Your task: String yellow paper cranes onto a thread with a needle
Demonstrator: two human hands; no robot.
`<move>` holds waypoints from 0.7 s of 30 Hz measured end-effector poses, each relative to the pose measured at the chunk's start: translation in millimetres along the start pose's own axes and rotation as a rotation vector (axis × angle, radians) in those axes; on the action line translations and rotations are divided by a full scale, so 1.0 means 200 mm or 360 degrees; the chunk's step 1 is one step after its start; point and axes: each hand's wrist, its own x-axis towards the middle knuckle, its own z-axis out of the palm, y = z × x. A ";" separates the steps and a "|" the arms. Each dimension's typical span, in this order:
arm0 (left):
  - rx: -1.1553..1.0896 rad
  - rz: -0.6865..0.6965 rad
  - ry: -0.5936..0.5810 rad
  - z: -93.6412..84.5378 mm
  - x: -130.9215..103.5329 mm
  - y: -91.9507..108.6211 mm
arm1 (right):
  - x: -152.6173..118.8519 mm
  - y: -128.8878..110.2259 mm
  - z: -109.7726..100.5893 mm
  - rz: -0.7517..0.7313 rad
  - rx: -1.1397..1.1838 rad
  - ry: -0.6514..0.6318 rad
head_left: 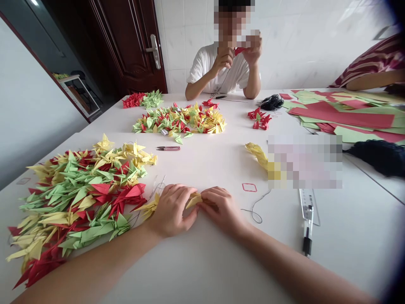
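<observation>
Both of my hands meet over the white table (196, 270), closed on one small yellow folded paper piece (193, 200). My left hand (174, 210) pinches its left side between thumb and fingers. At the piece's right end my right hand (222, 210) has its fingers wrapped round it, hiding part of it. Another yellow folded piece (149, 208) lies just left of my left hand, beside thin dark thread. A large heap of red, green and yellow folded paper (85, 198) spreads to the left. Loose thread (255, 213) curls on the table right of my right hand.
Small snips (168, 148) lie beyond my hands, before a second paper heap (180, 119). Rightward are yellow folded strips (259, 156), a pen (307, 232), a ruler, dark thread (378, 157) and paper sheets (341, 116). A person (226, 63) opposite holds red paper; another's sleeve shows far right.
</observation>
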 end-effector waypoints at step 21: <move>0.0075 -0.0192 0.0077 0.00 0.01 -0.02 | 0.00 -0.01 -0.01 0.0322 0.0142 0.0158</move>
